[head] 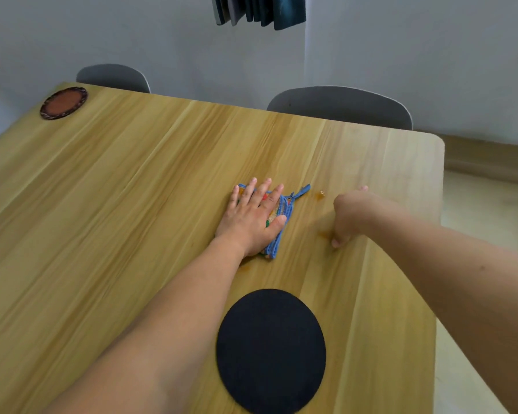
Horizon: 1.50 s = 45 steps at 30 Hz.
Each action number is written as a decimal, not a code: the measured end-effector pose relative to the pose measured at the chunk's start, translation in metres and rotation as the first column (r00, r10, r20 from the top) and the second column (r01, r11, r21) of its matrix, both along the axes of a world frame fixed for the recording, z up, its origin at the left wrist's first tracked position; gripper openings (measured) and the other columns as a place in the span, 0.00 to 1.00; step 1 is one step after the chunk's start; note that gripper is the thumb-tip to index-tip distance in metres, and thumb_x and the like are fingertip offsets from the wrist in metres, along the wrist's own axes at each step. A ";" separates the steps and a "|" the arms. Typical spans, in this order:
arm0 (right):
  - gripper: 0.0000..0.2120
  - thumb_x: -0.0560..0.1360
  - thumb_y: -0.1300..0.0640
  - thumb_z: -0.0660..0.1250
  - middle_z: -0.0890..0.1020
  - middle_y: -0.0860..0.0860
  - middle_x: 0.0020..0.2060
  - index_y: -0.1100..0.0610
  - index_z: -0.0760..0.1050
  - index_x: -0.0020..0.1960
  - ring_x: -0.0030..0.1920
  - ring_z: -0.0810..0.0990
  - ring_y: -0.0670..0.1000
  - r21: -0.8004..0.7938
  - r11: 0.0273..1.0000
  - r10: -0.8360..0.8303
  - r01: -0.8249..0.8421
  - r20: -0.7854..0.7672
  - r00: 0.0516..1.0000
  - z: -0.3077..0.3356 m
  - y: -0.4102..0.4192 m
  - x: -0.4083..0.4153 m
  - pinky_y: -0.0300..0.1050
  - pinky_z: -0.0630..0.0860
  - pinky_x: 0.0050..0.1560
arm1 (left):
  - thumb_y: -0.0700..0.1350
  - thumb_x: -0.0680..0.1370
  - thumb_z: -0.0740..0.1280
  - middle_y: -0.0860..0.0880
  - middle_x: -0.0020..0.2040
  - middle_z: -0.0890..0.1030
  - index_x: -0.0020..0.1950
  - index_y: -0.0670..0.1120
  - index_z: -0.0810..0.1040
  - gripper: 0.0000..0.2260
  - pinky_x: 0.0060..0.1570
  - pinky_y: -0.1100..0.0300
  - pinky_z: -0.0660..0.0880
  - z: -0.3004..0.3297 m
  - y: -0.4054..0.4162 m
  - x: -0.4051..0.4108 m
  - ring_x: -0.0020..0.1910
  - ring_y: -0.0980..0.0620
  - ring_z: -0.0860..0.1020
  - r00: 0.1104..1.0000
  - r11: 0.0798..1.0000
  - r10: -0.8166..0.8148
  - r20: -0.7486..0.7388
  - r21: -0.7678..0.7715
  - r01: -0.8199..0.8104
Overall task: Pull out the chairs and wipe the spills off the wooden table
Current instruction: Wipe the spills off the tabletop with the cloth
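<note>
Wooden worktop (132, 189) fills the frame. Left hand (251, 216) presses flat, fingers straight, on a blue-edged cloth (281, 231) at centre. Right hand (349, 216), fingers curled, holds nothing, thumb touching the worktop beside amber spills (320, 195). Black mat (271, 351) lies below; brown coaster (64, 102) upper left; two grey chairs (340, 106) along the far edge.

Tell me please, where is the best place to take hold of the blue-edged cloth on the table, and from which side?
Probably the loose blue loop at the far right corner of the cloth. It sticks out past the left hand, which presses flat on the cloth and covers most of it. Come from the right, where the right hand rests on the table, and pinch it.
</note>
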State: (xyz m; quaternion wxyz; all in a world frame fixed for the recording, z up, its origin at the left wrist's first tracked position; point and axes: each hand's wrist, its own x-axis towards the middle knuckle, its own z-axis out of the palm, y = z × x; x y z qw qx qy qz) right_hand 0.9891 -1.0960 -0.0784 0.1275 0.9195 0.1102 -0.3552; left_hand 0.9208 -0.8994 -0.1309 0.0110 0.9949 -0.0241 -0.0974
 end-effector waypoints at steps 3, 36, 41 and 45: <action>0.44 0.66 0.40 0.76 0.51 0.67 0.76 0.57 0.62 0.73 0.69 0.69 0.66 0.027 0.999 -0.037 0.037 0.021 0.999 0.006 -0.003 -0.007 0.57 0.72 0.64 | 0.63 0.80 0.42 0.53 0.81 0.37 0.79 0.57 0.35 0.29 0.76 0.45 0.34 0.000 0.002 -0.014 0.78 0.50 0.33 1.000 1.000 -0.008 -0.002 0.017 0.008; 0.04 0.75 0.61 0.62 0.72 0.49 0.39 0.56 0.67 0.49 0.42 0.75 0.53 0.376 0.925 0.048 -0.051 0.018 0.999 0.021 0.027 -0.165 0.44 0.73 0.38 | 0.49 0.78 0.61 0.52 0.51 0.74 0.56 0.49 0.74 0.09 0.52 0.52 0.74 0.058 0.007 -0.158 0.51 0.49 0.75 0.956 0.926 0.275 -0.099 -0.240 -0.291; 0.08 0.73 0.65 0.58 0.75 0.53 0.46 0.59 0.71 0.51 0.46 0.76 0.54 0.375 0.926 0.066 -0.046 -0.042 0.997 0.037 0.038 -0.171 0.46 0.78 0.47 | 0.50 0.78 0.65 0.53 0.54 0.75 0.61 0.50 0.74 0.13 0.58 0.53 0.74 0.049 0.006 -0.182 0.55 0.51 0.74 0.958 0.904 0.256 -0.126 -0.321 -0.283; 0.16 0.76 0.63 0.60 0.76 0.53 0.55 0.58 0.70 0.63 0.50 0.73 0.53 0.401 0.916 0.042 -0.013 -0.063 0.997 0.057 0.056 -0.177 0.45 0.75 0.50 | 0.48 0.78 0.66 0.52 0.51 0.77 0.53 0.50 0.76 0.05 0.51 0.55 0.76 0.056 0.020 -0.187 0.51 0.52 0.76 0.936 0.823 0.281 -0.213 -0.449 -0.349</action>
